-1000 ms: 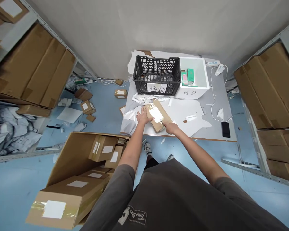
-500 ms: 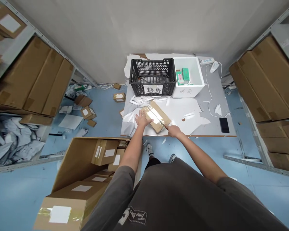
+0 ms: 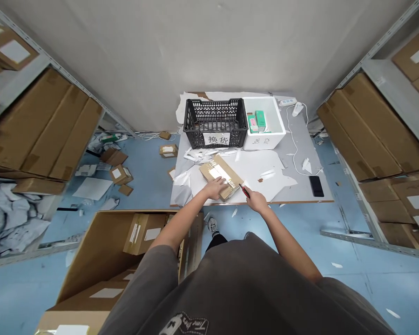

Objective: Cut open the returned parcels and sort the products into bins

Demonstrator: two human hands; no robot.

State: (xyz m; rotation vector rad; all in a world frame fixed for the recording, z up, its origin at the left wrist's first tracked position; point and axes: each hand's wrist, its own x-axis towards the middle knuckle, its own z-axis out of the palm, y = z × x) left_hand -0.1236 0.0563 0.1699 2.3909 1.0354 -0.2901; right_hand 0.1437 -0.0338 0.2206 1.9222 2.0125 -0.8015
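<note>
Resting on the near-left side of a taped cardboard parcel (image 3: pixel 229 168), the left hand (image 3: pixel 215 188) is palm down, with its fingers reaching over the top beside the white label (image 3: pixel 218 172); how far they are spread is hard to tell at this size. The right hand (image 3: pixel 256 201) is closed around a red-and-black cutting tool (image 3: pixel 245 190) — its tip points away from the body and to the left, at the parcel's near-right end. Whether the tip touches the cardboard or sits just beside it, I cannot tell.

The parcel lies flat on white paper (image 3: pixel 274 187) near the front edge of the table (image 3: pixel 302 153), its long axis slanting from far left to near right. That near-right end faces the right hand, the closer of the two to it, while the left hand bears on the long side facing the body.

Behind the parcel are loose white strips (image 3: pixel 195 156) and a black crate (image 3: pixel 214 139); a white bin (image 3: pixel 265 142) with green boxes (image 3: pixel 260 119) inside stands right beside the crate. A dark phone (image 3: pixel 316 186) lies well off to the right — near the table's front corner.
</note>
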